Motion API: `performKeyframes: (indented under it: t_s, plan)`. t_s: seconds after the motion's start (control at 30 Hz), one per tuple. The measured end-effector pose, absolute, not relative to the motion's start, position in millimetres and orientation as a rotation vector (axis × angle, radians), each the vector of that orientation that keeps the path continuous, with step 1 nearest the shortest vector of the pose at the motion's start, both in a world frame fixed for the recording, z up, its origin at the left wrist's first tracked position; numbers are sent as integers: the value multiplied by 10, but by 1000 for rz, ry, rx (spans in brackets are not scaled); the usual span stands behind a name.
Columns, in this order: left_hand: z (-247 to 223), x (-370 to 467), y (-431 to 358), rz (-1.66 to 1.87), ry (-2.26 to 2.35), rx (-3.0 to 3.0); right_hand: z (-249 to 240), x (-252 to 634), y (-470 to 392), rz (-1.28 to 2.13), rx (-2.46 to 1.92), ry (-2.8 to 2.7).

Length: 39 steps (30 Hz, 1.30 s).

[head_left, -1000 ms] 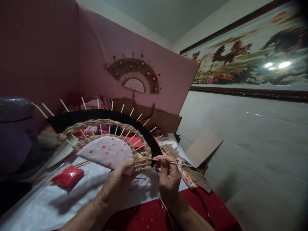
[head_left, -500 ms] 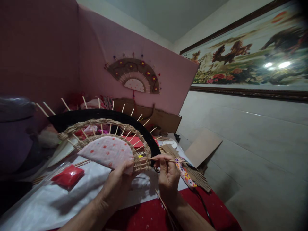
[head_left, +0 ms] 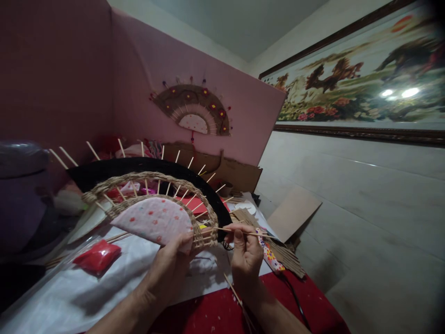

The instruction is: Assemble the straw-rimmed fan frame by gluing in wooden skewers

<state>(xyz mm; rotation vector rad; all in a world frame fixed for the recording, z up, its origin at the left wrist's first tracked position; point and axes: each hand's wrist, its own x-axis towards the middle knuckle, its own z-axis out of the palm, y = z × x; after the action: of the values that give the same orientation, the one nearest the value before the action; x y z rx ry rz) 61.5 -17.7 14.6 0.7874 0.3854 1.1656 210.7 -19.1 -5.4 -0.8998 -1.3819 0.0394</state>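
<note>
A half-round hand fan [head_left: 149, 220] fills the middle of the view, with a pale dotted cloth centre, braided cord arcs, a black outer band and thin wooden sticks radiating past it. My left hand [head_left: 172, 262] grips its lower right corner, thumb on the cloth and fingers behind. Beside that edge, my right hand [head_left: 246, 257] is closed in a pinch on a thin wooden stick [head_left: 266, 235]. The stick lies almost level, its left tip at the braided cord; whether it goes into the cord I cannot tell.
A red packet [head_left: 97, 256] lies on white plastic sheeting at left. Cardboard strips [head_left: 288, 260], a flowery-handled tool [head_left: 273, 257] with a black cord and loose sticks [head_left: 236, 292] lie on the right, over red cloth [head_left: 208, 315]. Another fan [head_left: 198, 104] hangs on the pink panel.
My right hand has moved slightly right with the stick, whose left tip sits a little farther right on the cord. My left hand keeps its hold on the fan.
</note>
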Motion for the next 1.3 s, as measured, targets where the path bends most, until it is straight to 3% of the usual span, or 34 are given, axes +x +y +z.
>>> performKeyframes:
  t_s: [0.93, 1.3]
  plan:
    - [147, 649, -191, 1105, 390, 804, -30, 2141, -148, 42, -913, -1320]
    - [164, 631, -172, 1109, 331, 700, 23, 2242, -53, -221, -913, -1430]
